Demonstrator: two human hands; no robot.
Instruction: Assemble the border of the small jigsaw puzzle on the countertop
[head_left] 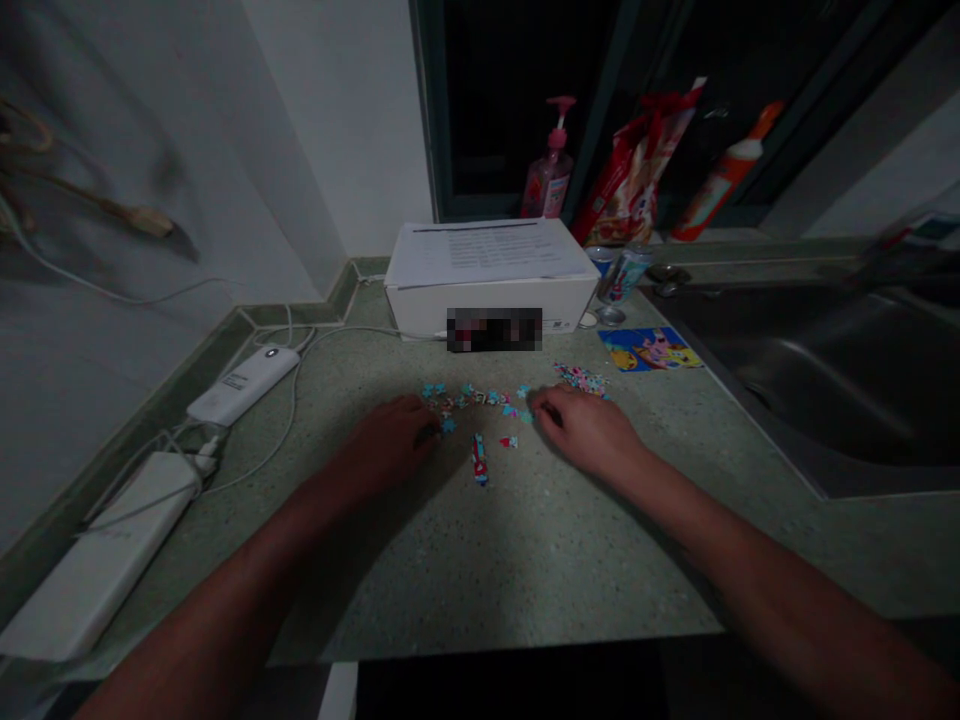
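Small jigsaw puzzle pieces (480, 397) lie loose in a row across the counter between my hands. My left hand (394, 437) rests at the row's left end, fingers curled, close to a blue piece (448, 426). At the right end, my right hand (585, 428) has its thumb and fingers curled together beside light blue pieces; what sits between the fingertips is hidden. Nearer to me lies a narrow joined strip of puzzle pieces (480, 460), with a single red and white piece (509, 442) to its right. A denser pile of pieces (581, 379) lies just beyond my right hand.
Behind the pieces stands a white box (491, 265) with a paper sheet on top. A colourful cartoon picture card (651, 349) lies by the sink (832, 370). Cans (626, 275) stand behind it. Power strips (244, 385) and cables run along the left.
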